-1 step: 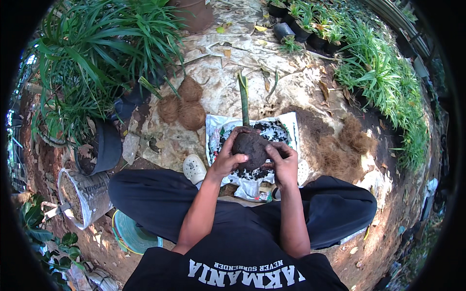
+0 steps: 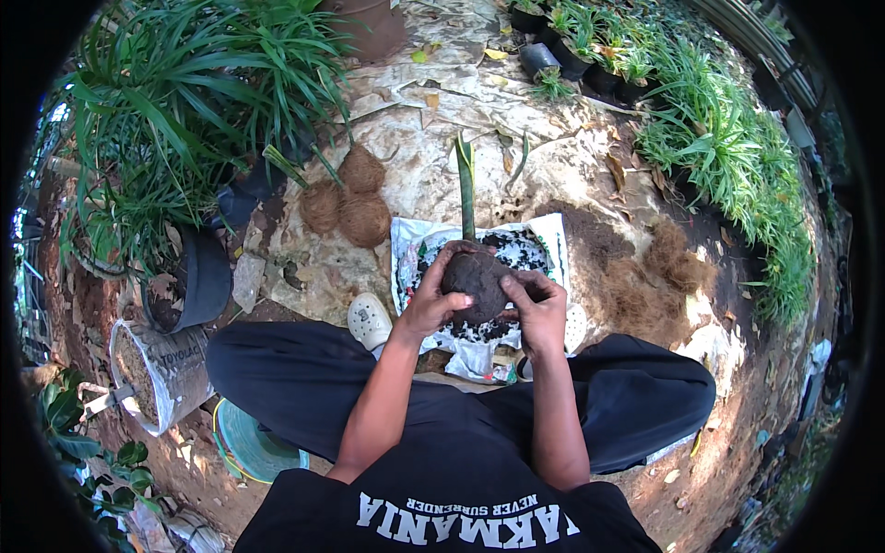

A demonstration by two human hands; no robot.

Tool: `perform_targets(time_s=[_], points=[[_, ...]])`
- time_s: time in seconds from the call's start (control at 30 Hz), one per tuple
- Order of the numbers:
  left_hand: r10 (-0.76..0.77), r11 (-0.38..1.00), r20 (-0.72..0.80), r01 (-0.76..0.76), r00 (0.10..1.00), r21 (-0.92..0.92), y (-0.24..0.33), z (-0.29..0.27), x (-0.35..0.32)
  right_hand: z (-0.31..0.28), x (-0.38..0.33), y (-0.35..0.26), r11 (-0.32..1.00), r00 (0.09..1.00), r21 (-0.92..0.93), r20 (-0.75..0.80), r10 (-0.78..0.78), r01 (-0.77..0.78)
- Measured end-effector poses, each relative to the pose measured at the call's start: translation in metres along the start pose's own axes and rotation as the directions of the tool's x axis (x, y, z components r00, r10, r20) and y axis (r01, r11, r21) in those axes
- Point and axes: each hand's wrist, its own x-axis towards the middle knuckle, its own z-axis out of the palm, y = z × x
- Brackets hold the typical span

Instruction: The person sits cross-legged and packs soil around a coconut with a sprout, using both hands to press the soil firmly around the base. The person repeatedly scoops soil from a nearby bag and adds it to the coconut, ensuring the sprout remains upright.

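A round ball of dark soil (image 2: pixel 474 288) is held between my two hands above a white sack (image 2: pixel 406 241) spread on the ground. From its far side a thick green snake plant leaf (image 2: pixel 466 189) with yellowish edges points away from me. My left hand (image 2: pixel 431 302) wraps the ball's left side, thumb lying across the near face. My right hand (image 2: pixel 538 309) grips the right side, its thumb pressed on the soil; its other fingers are partly hidden. Dark crumbs of soil (image 2: pixel 525 249) lie scattered over the sack.
Left of the sack sit three brown fibre-wrapped balls (image 2: pixel 364 219), some with cut leaves. Loose brown fibre (image 2: pixel 659 286) lies at the right. A black pot (image 2: pixel 203 281), a white bucket (image 2: pixel 175 373) and a green basin (image 2: pixel 258 442) stand at my left; potted plants (image 2: pixel 719 157) line the right.
The snake plant leaf's tip has shifted slightly to the right and turned a little. My hands keep nearly the same hold on the soil ball.
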Motion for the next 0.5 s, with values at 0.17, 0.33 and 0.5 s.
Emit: perform_targets(time_s=[0.17,0.33,0.5], points=[[0.036,0.995,0.026,-0.034,0.999,-0.091,-0.007,-0.002,0.002,-0.004,0.006,0.000,0.994,0.999,-0.100,0.011,-0.049,0.049],[-0.036,0.957,-0.080,0.011,0.996,-0.290,-0.021,0.005,0.004,0.013,0.021,0.011,0.927,0.942,-0.231,-0.093,-0.323,0.295],[-0.126,0.986,-0.176,0.104,0.976,-0.128,-0.033,0.005,0.005,0.036,0.014,0.032,0.415,0.794,-0.807,0.105,-0.598,0.419]])
